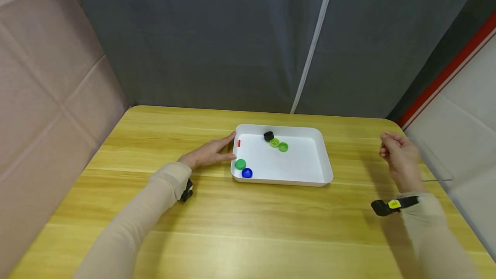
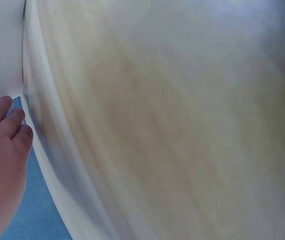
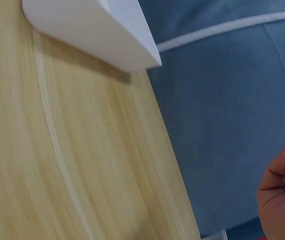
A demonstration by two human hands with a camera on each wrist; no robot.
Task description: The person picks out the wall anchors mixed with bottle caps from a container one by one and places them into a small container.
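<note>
A white tray (image 1: 286,158) sits on the wooden table, holding several bottle caps. A black cap (image 1: 268,136), a yellow-green cap (image 1: 274,142) and a light green cap (image 1: 283,147) lie toward its back. In its front left corner are a green cap (image 1: 240,164) and a blue cap (image 1: 246,172). My left hand (image 1: 211,153) is spread at the tray's left side, fingertips and thumb right at the rim. Well right of the tray, my right hand (image 1: 401,158) is raised with curled fingers; no object shows in it. The right wrist view catches only part of that hand (image 3: 282,190).
A small red mark (image 1: 239,143) shows at the tray's left end. Behind the table (image 1: 248,227) hangs a dark grey curtain (image 1: 217,46). Pale panels stand at the left (image 1: 46,98) and right (image 1: 465,111), and a clear sheet edge (image 1: 438,180) shows near the table's right edge.
</note>
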